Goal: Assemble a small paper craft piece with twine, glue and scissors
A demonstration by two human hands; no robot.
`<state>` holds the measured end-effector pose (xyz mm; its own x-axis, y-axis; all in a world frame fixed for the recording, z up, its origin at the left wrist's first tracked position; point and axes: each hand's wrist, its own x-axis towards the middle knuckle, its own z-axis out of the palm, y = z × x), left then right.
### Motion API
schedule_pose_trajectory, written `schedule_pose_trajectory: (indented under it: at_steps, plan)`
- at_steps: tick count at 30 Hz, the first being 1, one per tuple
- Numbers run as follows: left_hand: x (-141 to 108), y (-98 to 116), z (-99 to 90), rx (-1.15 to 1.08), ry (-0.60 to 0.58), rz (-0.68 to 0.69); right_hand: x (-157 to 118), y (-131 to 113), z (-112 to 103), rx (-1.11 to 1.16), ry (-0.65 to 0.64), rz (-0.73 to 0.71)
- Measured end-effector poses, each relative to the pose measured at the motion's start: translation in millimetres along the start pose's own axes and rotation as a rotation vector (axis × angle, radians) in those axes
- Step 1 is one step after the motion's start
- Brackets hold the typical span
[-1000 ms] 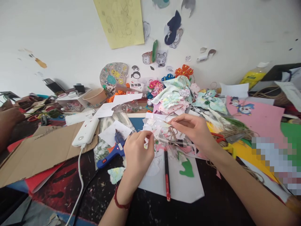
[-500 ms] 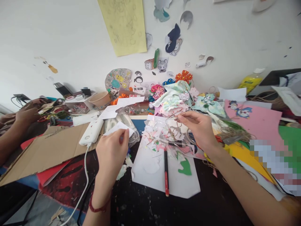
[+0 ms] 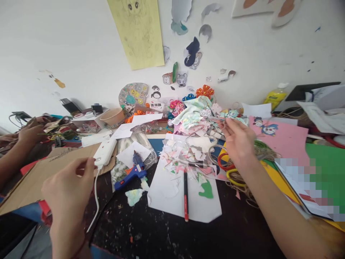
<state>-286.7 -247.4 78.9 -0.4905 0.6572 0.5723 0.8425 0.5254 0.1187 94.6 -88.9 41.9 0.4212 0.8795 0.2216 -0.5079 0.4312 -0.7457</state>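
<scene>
The left hand (image 3: 67,194) is held in the air at the near left, its fingers curved and thumb brought toward them, just beside the top of a white cord (image 3: 96,190). Whether the cord is pinched cannot be told. The cord runs from a white power bank (image 3: 105,151) lying on brown cardboard (image 3: 51,172). The cord is light and limp, so it is best taken near the block; the stiff block can be gripped by its long sides.

The right hand (image 3: 238,142) is raised at centre right, spread open with nothing seen held, its fingers (image 3: 225,124) just beside a pile of pastel paper pieces (image 3: 192,124). Below it, small torn paper scraps (image 3: 185,158) are scattered on a white paper sheet (image 3: 178,205). These are light and flimsy, easily scattered, and need a fingertip pinch; the sheet is best lifted by its edges.

A red-and-black pencil (image 3: 185,194) lies on the sheet. A blue hot glue gun (image 3: 132,178) lies to the left, and scissors with red and yellow handles (image 3: 226,169) lie to the right. A co-worker's hand (image 3: 29,135) is seen at the far left.
</scene>
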Motion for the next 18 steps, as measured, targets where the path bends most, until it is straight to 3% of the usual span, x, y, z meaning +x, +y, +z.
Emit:
schedule_pose_trajectory:
  at_steps: [2,5,10,14,18]
  plan:
    - [0.3,10.6,-0.9,-0.030,0.024,0.060,2.6,-2.1,-1.0,0.021,0.026,-0.011]
    - [-7.3,49.3,4.3,-0.154,-0.077,0.243,4.5,-2.8,-2.7,0.014,0.030,-0.015]
    - [-30.8,134.5,18.9,-0.279,-0.114,0.747,13.4,-3.5,-12.6,-0.007,0.053,-0.023]
    - [-46.2,189.0,25.6,-0.340,-0.198,1.042,25.4,-5.1,-23.5,0.022,0.122,-0.032]
    - [-58.8,230.6,29.6,-0.454,-0.293,1.167,33.0,-6.4,-28.2,0.027,0.146,-0.052]
